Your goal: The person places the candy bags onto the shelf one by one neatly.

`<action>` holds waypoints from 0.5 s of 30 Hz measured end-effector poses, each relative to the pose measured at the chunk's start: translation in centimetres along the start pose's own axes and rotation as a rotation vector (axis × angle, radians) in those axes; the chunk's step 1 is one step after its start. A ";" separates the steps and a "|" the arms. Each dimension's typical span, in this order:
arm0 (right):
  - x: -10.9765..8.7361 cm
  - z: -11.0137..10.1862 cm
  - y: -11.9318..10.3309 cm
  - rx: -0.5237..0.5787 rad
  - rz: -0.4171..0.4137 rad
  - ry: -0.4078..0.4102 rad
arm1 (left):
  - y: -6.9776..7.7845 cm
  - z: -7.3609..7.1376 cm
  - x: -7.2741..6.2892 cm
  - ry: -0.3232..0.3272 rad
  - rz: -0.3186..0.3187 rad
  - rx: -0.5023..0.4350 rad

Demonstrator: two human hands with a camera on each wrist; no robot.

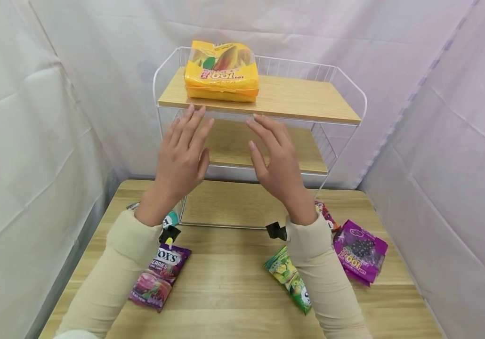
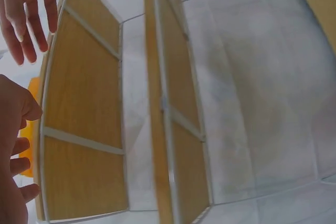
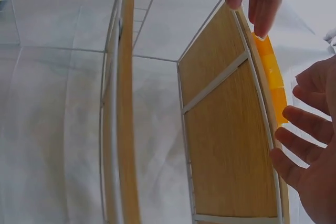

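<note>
A yellow bag of mango candy [image 1: 221,73] stands on the left part of the rack's top shelf [image 1: 302,96]. My left hand [image 1: 181,153] is raised in front of the rack, its fingertips just below the bag in the head view. To its right, my right hand [image 1: 277,157] is held up too, with fingers spread and nothing in them. The palms partly face each other across a gap. From the right wrist, the bag's orange end [image 3: 273,72] shows past the shelf edge, beside the fingers. Both hands hold nothing.
A purple Fox's berries bag [image 1: 159,278] lies at the left front of the table [image 1: 221,292]. A green candy bag [image 1: 289,278] lies by the right sleeve, and a purple grape candy bag [image 1: 360,252] farther right. Other packets are partly hidden behind the forearms.
</note>
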State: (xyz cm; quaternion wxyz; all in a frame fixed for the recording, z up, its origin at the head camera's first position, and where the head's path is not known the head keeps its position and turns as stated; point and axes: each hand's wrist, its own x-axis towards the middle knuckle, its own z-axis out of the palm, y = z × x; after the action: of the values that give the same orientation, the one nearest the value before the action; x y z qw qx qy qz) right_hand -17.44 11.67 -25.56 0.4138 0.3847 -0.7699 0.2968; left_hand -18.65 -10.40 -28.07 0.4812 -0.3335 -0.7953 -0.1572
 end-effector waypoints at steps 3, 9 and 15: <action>-1.3 0.3 0.0 0.040 0.038 -0.018 | 0.3 0.6 -1.5 0.004 0.007 -0.024; -4.3 1.8 0.3 0.071 0.128 -0.123 | 0.4 1.5 -5.3 -0.059 -0.024 -0.071; -6.8 2.6 0.2 0.059 0.164 -0.212 | 0.5 1.6 -8.3 -0.112 -0.092 -0.043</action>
State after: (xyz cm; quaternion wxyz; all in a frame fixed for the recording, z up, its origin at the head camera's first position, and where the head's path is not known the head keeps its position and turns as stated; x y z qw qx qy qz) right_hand -16.22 12.15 -32.77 0.2929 0.3619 -0.8291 0.3096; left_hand -16.75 -12.23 -36.12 0.4209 -0.3153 -0.8319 -0.1773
